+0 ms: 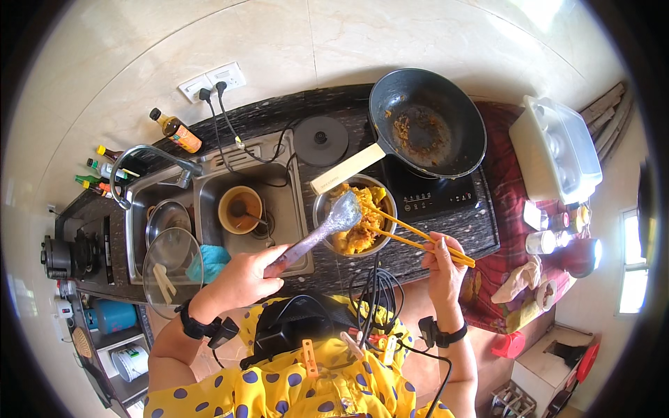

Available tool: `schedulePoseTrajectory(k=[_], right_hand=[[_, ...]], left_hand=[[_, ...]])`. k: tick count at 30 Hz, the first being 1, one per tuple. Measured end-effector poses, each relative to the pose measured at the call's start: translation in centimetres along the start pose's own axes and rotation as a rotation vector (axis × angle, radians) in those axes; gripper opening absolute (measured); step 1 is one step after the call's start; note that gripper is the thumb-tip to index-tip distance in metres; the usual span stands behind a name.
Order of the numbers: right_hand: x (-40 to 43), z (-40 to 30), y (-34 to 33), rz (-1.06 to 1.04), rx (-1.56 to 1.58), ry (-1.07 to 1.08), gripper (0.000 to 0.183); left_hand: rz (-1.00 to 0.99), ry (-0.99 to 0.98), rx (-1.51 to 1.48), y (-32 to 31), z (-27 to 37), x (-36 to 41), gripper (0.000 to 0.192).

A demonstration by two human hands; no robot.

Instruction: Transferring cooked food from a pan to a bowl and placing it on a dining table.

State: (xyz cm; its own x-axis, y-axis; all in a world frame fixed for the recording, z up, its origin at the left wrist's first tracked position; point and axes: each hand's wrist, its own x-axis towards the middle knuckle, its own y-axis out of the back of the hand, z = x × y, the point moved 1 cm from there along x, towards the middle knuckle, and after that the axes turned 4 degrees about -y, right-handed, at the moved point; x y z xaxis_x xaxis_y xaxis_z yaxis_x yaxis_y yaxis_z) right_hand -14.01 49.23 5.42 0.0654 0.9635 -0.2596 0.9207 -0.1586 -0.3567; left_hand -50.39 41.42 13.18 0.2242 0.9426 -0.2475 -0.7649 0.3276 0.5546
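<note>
My left hand (241,277) grips the handle of a dark spatula (313,235), whose broad smeared blade lies over a round metal bowl (319,206). Chunky yellow-orange cooked food (368,230) fills the bowl. From the right, my right hand (444,261) holds a pair of yellow chopsticks (413,233), with their tips at the food beside the spatula blade. Behind the bowl, a dark wok (418,112) with food residue rests on a black induction cooktop (434,193). Its pale handle (347,167) reaches over the bowl's far rim.
Left is a double steel sink (290,224) holding a yellow pot (225,209); a glass lid (175,251) stands at its front. A sauce bottle (180,133) stands behind the tap (183,170). Right, a plastic box (543,151) and jars (540,242) sit on a red cloth (496,209). Black cables (379,285) hang before me.
</note>
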Motion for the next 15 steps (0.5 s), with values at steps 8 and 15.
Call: schedulePoseTrajectory(k=[8, 15], right_hand=[[-0.3, 0.7, -0.8, -0.036, -0.03, 0.049, 0.019], [-0.5, 0.4, -0.3, -0.012, 0.029, 0.06, 0.02]], left_hand=[[-0.08, -0.002, -0.052, -1.4, -0.2, 0.9, 0.064], [0.002, -0.05, 0.117, -1.7, -1.2, 0.9, 0.061]])
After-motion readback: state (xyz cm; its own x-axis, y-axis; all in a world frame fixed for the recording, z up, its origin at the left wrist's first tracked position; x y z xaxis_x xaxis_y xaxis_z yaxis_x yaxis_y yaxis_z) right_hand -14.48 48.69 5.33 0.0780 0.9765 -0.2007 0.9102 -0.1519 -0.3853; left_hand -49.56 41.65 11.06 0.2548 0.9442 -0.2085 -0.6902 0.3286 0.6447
